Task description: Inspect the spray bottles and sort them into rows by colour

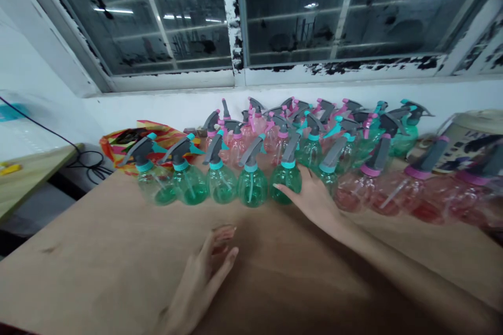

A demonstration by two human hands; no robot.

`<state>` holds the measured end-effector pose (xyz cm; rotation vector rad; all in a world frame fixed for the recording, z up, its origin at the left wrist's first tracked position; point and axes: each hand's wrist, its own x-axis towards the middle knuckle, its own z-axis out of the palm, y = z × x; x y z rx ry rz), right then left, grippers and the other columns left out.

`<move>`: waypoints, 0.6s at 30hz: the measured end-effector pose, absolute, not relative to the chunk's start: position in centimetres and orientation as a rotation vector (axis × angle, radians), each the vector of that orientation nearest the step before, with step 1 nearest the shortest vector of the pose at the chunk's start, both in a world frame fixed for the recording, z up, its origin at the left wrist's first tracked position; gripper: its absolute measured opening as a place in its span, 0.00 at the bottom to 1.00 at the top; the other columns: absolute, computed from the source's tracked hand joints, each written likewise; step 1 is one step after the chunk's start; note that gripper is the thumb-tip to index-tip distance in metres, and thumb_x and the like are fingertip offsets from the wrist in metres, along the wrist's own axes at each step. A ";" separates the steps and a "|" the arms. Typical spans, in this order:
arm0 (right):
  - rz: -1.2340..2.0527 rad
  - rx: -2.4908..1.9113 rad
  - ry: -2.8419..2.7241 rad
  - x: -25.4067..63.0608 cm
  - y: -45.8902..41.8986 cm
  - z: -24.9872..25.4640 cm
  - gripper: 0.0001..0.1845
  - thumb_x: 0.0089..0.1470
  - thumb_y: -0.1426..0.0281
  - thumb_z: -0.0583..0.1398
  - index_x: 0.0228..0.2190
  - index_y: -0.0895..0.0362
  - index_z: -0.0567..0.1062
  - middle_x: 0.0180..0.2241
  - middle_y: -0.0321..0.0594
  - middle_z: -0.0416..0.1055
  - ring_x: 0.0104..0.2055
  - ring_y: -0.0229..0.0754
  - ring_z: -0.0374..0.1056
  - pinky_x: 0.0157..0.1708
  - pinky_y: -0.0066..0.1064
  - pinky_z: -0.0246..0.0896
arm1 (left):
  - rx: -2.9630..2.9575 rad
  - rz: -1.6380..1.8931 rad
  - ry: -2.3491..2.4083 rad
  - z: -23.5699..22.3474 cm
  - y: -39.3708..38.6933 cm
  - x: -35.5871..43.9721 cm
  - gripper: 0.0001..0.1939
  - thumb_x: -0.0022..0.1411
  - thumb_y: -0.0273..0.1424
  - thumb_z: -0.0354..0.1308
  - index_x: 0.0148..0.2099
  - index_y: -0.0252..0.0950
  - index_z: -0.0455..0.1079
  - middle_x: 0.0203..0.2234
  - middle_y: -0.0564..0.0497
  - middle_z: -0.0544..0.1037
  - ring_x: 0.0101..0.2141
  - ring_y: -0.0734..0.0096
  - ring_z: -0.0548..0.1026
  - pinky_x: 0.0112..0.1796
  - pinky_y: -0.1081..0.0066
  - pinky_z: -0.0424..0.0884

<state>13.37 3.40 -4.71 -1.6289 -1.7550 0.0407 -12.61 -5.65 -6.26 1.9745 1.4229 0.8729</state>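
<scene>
A front row of round, clear spray bottles stands upright on the wooden table; the left ones are green with turquoise collars and grey triggers. My right hand (314,196) is wrapped round the right side of a green spray bottle (285,188), thumb across its front. Just left of it is another green spray bottle (252,188), with its dip tube showing. Over the bare wood in front of the row, my left hand (206,267) holds nothing, its fingers loosely curled and the thumb apart. To the right, pink spray bottles (356,188) continue the row.
Behind the row, several more pink and green bottles crowd against the wall under the window (157,21). A colourful plastic bag (113,146) lies at the back left, a printed canvas bag (467,141) at the back right. A black cable (92,162) hangs beside the table (98,261).
</scene>
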 end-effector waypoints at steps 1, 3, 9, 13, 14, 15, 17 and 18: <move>0.032 -1.643 -1.752 13.3 3.4 -4.7 0.36 0.51 0.49 0.53 0.52 0.62 0.61 0.45 0.57 0.68 0.45 0.60 0.68 0.36 0.48 0.66 | 1.982 0.861 1.413 -6.4 -5.8 -12.7 0.11 0.65 0.36 0.50 0.50 0.44 0.61 0.47 0.49 0.72 0.45 0.62 0.74 0.45 0.58 0.73; 0.012 -1.672 -1.751 13.2 3.4 -4.5 0.35 0.51 0.49 0.53 0.50 0.64 0.62 0.43 0.58 0.68 0.42 0.60 0.69 0.34 0.47 0.66 | 1.966 0.828 1.387 -6.5 -5.9 -12.7 0.12 0.65 0.36 0.49 0.50 0.45 0.61 0.46 0.51 0.73 0.45 0.64 0.74 0.45 0.59 0.73; -0.062 -1.723 -1.805 12.8 1.0 -3.8 0.33 0.51 0.47 0.52 0.47 0.61 0.64 0.40 0.55 0.70 0.32 0.55 0.72 0.26 0.44 0.66 | 1.922 0.788 1.279 -4.4 -4.8 -11.8 0.09 0.65 0.38 0.49 0.46 0.45 0.65 0.42 0.52 0.76 0.42 0.65 0.75 0.43 0.62 0.73; -0.167 -1.719 -1.909 12.5 -2.6 -4.1 0.34 0.49 0.43 0.51 0.44 0.59 0.66 0.39 0.52 0.71 0.27 0.52 0.72 0.19 0.38 0.62 | 1.922 0.774 1.230 -3.0 -4.0 -10.3 0.11 0.63 0.39 0.51 0.47 0.46 0.64 0.44 0.52 0.75 0.43 0.63 0.74 0.44 0.58 0.72; -0.221 -1.708 -1.932 12.5 -3.6 -4.2 0.34 0.48 0.42 0.51 0.42 0.59 0.66 0.38 0.51 0.71 0.26 0.51 0.72 0.17 0.37 0.61 | 1.943 0.769 1.203 -2.7 -3.9 -9.8 0.13 0.62 0.39 0.52 0.50 0.47 0.63 0.47 0.51 0.73 0.45 0.62 0.73 0.46 0.56 0.70; -0.258 -1.694 -1.951 12.5 -4.5 -4.4 0.34 0.48 0.42 0.51 0.41 0.58 0.67 0.38 0.50 0.72 0.26 0.50 0.71 0.17 0.36 0.61 | 1.965 0.765 1.168 -2.4 -3.7 -9.2 0.17 0.61 0.39 0.54 0.52 0.47 0.60 0.51 0.51 0.71 0.48 0.61 0.71 0.49 0.54 0.68; -0.299 -1.637 -1.978 12.5 -6.3 -4.5 0.31 0.49 0.43 0.51 0.40 0.57 0.67 0.36 0.49 0.72 0.28 0.50 0.72 0.17 0.34 0.61 | 1.997 0.753 1.082 -1.7 -3.4 -7.7 0.28 0.57 0.39 0.59 0.58 0.47 0.54 0.56 0.48 0.65 0.54 0.57 0.66 0.53 0.51 0.62; -0.307 -1.610 -1.986 12.6 -7.0 -4.6 0.30 0.50 0.44 0.51 0.39 0.57 0.67 0.34 0.48 0.72 0.30 0.50 0.72 0.18 0.33 0.61 | 2.002 0.745 1.037 -1.4 -3.3 -6.9 0.34 0.55 0.39 0.61 0.60 0.45 0.51 0.58 0.46 0.63 0.55 0.55 0.64 0.54 0.49 0.61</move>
